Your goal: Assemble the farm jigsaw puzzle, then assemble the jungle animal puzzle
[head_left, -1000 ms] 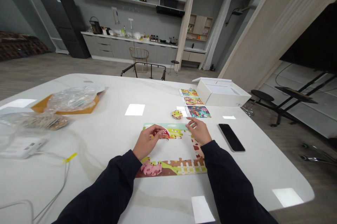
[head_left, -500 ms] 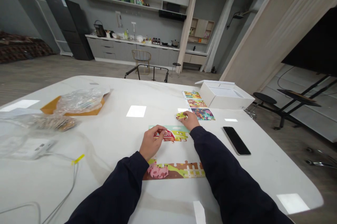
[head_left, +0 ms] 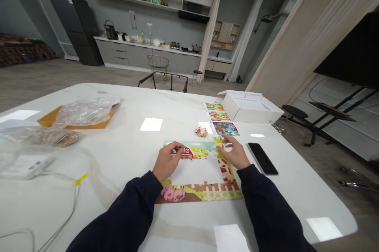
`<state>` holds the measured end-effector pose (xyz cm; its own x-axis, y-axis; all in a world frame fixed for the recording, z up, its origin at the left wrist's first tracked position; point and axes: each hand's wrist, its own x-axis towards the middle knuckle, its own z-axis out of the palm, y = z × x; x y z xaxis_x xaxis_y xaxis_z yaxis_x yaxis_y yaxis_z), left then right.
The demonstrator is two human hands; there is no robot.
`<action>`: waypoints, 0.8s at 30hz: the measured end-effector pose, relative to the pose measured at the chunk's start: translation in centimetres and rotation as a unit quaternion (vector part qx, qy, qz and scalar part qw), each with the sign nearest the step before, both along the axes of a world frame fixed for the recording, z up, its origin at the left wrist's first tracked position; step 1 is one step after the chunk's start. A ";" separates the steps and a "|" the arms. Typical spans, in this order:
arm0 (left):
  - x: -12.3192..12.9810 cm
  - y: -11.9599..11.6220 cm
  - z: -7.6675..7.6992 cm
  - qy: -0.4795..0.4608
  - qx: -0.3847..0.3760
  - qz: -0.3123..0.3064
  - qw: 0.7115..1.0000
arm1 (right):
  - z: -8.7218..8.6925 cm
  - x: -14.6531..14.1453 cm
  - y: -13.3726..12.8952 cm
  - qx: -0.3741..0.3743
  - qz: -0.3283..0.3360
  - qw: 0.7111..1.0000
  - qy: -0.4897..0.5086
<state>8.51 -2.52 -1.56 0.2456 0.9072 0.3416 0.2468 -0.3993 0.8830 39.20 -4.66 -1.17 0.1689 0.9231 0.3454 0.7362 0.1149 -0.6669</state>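
Note:
A partly assembled jigsaw puzzle lies on the table, its border around a bare white middle. Pink pigs, a white fence, a red barn and brown-spotted cow parts show on it. My left hand rests at the puzzle's upper left by the barn, thumb and fingertips closed together; what they grip, if anything, is hidden. At the upper right corner my right hand has a yellow-green puzzle piece at its index finger and thumb. A small pile of loose puzzle pieces sits just beyond the top edge.
Picture cards lie beside an open white box at the back right. A phone is right of my right hand. Plastic bags, a brown envelope, a white device and cables occupy the left side.
My right hand has moved from the loose pile rightward and nearer to the puzzle's upper right corner with a piece, uncovering the pile and the right border. My left hand stays by the barn.

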 end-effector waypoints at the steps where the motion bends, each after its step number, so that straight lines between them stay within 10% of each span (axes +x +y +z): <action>1: 0.1 0.0 0.0 0.001 0.001 -0.002 1.000 | -0.4 0.3 -0.9 -0.011 0.015 1.000 -0.001; 24: 0.1 0.0 -0.3 0.017 -0.013 0.001 1.000 | -3.2 -1.5 -1.9 -0.039 0.059 0.985 -0.155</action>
<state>8.66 -2.49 -1.84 0.2553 0.9163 0.3086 0.2773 -0.3751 0.8845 37.68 -6.60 -4.33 -0.0432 0.9561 0.2900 0.8908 0.1683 -0.4221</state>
